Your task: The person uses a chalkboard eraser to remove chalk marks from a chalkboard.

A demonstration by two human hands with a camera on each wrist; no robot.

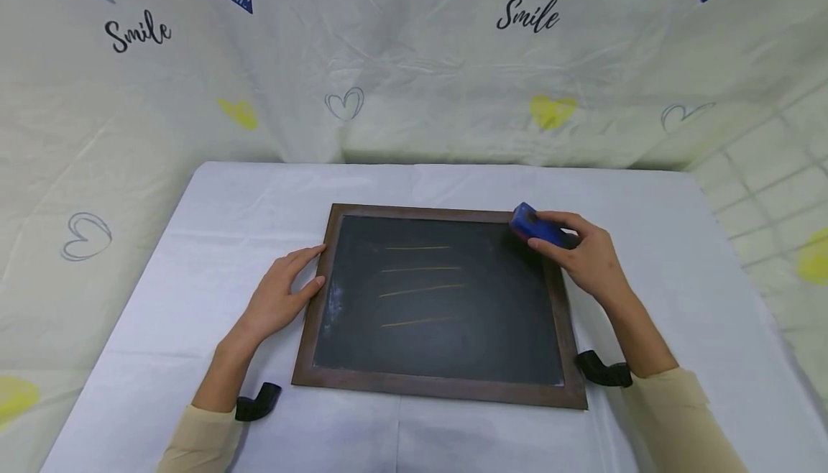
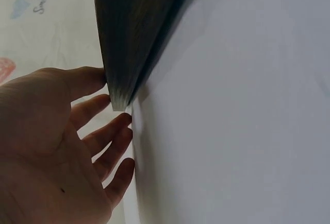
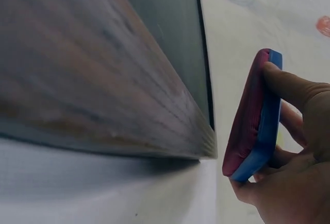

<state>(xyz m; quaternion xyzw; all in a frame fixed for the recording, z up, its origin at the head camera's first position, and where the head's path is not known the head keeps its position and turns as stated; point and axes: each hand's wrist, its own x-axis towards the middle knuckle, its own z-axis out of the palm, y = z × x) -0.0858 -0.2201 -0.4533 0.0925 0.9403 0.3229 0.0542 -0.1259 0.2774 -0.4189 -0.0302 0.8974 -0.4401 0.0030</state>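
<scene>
A chalkboard [image 1: 498, 343] in a brown wooden frame [image 1: 446, 387] lies on the table, with several thin yellowish chalk lines [image 1: 422, 269] across its middle. At the frame's left side, my left hand [image 1: 278, 297] touches the edge with thumb and fingers loosely spread; the left wrist view shows these fingertips [image 2: 121, 175] beside the frame. My right hand [image 1: 591, 257] grips a blue chalkboard eraser [image 1: 540, 228] over the top right corner. In the right wrist view the eraser's dark red felt pad [image 3: 247, 121] faces the board and stands apart from its surface.
A white cloth [image 1: 194, 243] covers the table. Behind it hangs a pale curtain [image 1: 440, 49] printed with hearts and "Smile". Black wrist bands [image 1: 259, 402] with protruding pieces sit on both wrists, the right one [image 1: 604, 370] close to the frame's right side.
</scene>
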